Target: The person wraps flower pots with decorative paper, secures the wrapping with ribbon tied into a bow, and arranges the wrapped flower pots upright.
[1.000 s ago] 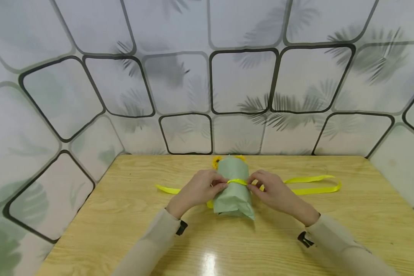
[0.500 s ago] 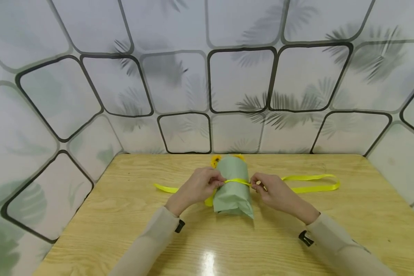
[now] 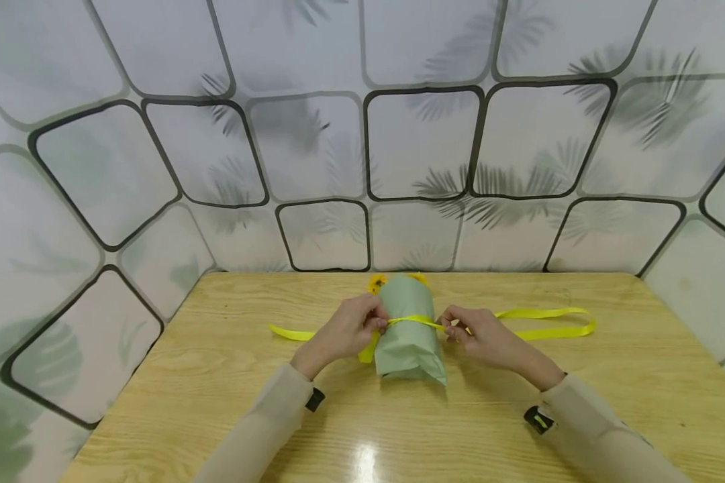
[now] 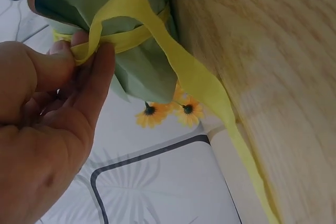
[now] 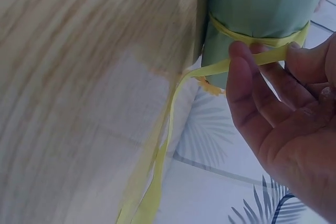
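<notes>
A bouquet in pale green wrapping paper [image 3: 403, 295] lies on the wooden table, its yellow sunflowers [image 4: 150, 113] peeking out at the far end. Yellow ribbon [image 3: 413, 318] runs around the middle of the paper. At the bouquet's left side, my left hand [image 3: 346, 330] pinches the ribbon between thumb and fingers; a loop and a long tail [image 4: 202, 85] hang from it in the left wrist view. My right hand [image 3: 486, 341] pinches the ribbon just off the bouquet's right side, the strip [image 5: 270, 56] passing between thumb and fingers.
The right ribbon tail [image 3: 556, 332] lies on the wooden table [image 3: 217, 416] in a long bend, and a shorter left end [image 3: 293, 333] reaches out past the left hand. A patterned curtain-like wall [image 3: 326, 154] stands right behind the table.
My right hand has moved slightly right, away from the paper, and more ribbon shows between the hands. The left hand has drawn a little to the left. The bouquet stays in place.
</notes>
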A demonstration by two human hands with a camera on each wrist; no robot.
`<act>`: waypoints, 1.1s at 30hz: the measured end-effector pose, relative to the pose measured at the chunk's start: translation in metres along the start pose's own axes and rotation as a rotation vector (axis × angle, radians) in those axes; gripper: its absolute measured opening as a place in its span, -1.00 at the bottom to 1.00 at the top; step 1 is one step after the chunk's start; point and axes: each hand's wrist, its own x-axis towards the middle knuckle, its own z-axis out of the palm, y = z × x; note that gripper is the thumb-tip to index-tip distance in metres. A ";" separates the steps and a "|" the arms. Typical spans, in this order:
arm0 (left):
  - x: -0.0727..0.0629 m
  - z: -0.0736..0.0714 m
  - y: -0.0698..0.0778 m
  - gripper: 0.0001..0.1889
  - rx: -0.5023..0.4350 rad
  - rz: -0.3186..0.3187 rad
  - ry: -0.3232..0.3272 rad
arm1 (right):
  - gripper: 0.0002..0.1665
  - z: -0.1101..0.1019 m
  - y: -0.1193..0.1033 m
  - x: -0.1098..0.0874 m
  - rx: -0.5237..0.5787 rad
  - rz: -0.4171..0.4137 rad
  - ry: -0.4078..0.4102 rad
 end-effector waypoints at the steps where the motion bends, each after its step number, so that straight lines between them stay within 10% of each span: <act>1: 0.000 0.000 -0.001 -0.81 -0.006 -0.006 -0.006 | -0.73 0.000 0.000 0.000 0.005 0.009 -0.005; 15: -0.008 0.000 0.001 -0.88 -0.135 -0.127 -0.054 | -0.94 0.004 -0.007 -0.005 0.042 0.164 0.041; 29: -0.022 -0.012 -0.014 -0.86 -0.070 -0.225 -0.198 | -0.96 0.004 -0.008 -0.006 0.096 0.161 0.029; 33: -0.027 -0.012 -0.020 -0.94 -0.008 -0.268 -0.151 | -0.95 0.006 -0.006 -0.006 0.089 0.154 0.026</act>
